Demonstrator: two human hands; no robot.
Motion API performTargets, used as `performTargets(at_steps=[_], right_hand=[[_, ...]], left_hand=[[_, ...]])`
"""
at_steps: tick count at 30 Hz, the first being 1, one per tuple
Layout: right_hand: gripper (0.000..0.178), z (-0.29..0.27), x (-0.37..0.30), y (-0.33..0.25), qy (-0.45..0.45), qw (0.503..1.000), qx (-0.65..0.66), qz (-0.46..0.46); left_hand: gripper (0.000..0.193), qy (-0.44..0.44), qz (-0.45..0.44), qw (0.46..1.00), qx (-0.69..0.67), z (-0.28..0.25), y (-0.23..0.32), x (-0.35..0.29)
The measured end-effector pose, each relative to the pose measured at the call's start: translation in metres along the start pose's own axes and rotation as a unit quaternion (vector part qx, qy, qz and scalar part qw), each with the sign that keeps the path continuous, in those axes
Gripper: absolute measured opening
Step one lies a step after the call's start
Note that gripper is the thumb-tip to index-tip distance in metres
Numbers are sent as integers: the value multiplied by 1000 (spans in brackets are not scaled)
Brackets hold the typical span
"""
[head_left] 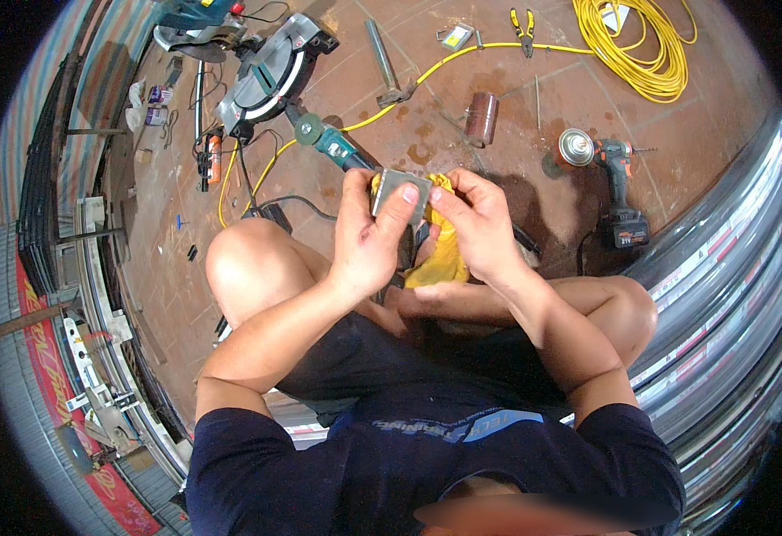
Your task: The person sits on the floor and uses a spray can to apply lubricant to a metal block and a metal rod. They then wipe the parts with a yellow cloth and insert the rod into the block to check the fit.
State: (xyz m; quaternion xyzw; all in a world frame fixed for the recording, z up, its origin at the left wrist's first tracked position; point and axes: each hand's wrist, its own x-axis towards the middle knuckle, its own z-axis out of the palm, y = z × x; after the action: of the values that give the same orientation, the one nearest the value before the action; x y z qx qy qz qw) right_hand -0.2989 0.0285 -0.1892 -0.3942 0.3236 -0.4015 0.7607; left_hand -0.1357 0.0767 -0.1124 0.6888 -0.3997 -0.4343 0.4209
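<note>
Between my hands is a small flat grey metal plate (397,189), held up over my crossed legs. My left hand (369,234) grips the plate, its thumb lying flat across the face. A yellow cloth (442,255) is bunched in my right hand (480,223) and hangs down toward my lower leg. The right thumb and fingertips pinch the cloth close to the plate's right edge. Some of the cloth also shows behind the plate's upper left corner. On the floor just beyond the plate lies a teal angle grinder (333,143).
A mitre saw (275,76) stands far left. A yellow cable (637,54) is coiled far right, near pliers (523,34). A brown cylinder (481,119), a spray can (576,147) and a cordless drill (619,183) are ahead. Wrapped metal profiles (722,295) lie along my right side.
</note>
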Motion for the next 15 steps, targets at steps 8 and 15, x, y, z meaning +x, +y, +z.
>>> performTargets(at_steps=[8,15], right_hand=[[31,-21,4,10,-95,849,374,359],[38,-1,3,7,-38,970,210,117]], left_hand=[[69,-87,256,923,274,-9,29,-1],[77,-67,287,890,346,-20,34,0]])
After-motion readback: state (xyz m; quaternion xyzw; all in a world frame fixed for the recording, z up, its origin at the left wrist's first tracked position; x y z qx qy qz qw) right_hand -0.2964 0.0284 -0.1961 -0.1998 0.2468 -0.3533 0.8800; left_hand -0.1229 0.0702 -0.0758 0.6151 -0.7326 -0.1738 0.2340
